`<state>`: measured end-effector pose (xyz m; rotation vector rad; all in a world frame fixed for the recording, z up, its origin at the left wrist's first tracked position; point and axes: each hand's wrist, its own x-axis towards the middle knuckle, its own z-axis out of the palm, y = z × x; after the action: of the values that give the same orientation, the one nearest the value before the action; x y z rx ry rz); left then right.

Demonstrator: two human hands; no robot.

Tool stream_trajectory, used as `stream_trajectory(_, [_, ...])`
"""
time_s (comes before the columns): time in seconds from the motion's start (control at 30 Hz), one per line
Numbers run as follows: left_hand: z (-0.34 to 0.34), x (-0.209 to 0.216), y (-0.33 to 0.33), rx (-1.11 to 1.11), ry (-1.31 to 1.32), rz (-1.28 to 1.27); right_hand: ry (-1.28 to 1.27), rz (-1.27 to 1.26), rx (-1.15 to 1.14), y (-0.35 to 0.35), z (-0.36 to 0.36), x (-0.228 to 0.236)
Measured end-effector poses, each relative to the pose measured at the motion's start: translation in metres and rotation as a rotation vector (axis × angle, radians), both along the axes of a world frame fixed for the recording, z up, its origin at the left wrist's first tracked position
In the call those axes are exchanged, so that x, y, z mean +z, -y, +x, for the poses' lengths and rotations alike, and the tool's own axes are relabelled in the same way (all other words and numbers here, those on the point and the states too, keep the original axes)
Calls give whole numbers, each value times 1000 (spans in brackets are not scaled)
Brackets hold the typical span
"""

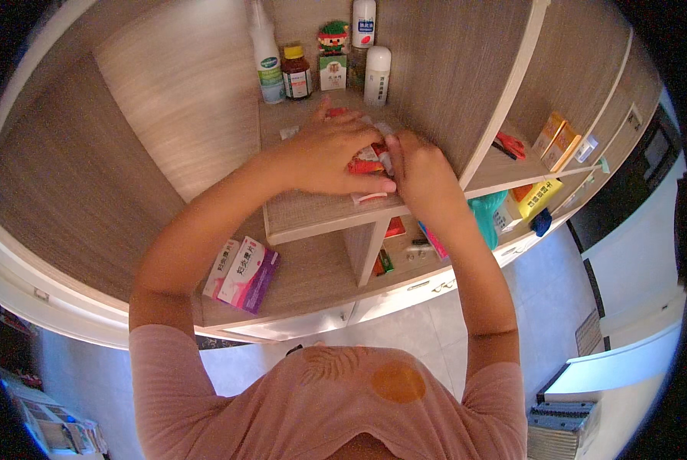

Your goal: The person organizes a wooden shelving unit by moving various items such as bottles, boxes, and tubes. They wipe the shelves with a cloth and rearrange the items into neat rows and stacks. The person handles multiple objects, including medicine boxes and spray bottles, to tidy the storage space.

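On the raised wooden shelf, small red-and-white packets [366,165] lie bunched between my two hands. My left hand [332,153] reaches over them from the left, its fingers bent across the top and its thumb along the near side, closed around the bunch. From the right, my right hand [426,167] is curled against the same bunch, its thumb beside a whitish piece of wrapping; its other fingertips are hidden. A pale packet end [371,198] sticks out below my left thumb at the shelf's front edge.
Behind my hands stand a spray bottle [267,65], a brown jar with yellow cap [297,73], a figurine [333,38] on a small box [332,72], and white bottles [377,75]. Purple-and-white boxes [247,274] sit lower left. An upright divider [504,84] borders the right compartments, holding orange boxes [559,144].
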<state>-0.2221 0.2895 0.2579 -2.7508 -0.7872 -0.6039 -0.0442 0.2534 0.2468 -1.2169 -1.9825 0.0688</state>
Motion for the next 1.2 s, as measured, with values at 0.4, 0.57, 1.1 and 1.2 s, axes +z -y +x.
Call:
stream_trajectory(0.4, [-43, 12, -3, -37, 243, -168, 217, 49, -47, -1, -15, 2])
stream_trajectory(0.57, [-12, 16, -1, 45, -30, -132, 266, 149, -72, -3, -14, -1])
stream_trajectory(1.1, [-92, 17, 45, 44, 205, -369, -138, 253, 119, 57, 19, 4])
stream_trajectory(1.2, [-84, 8, 44, 60, 224, -382, -221, 175, 164, 69, 26, -2])
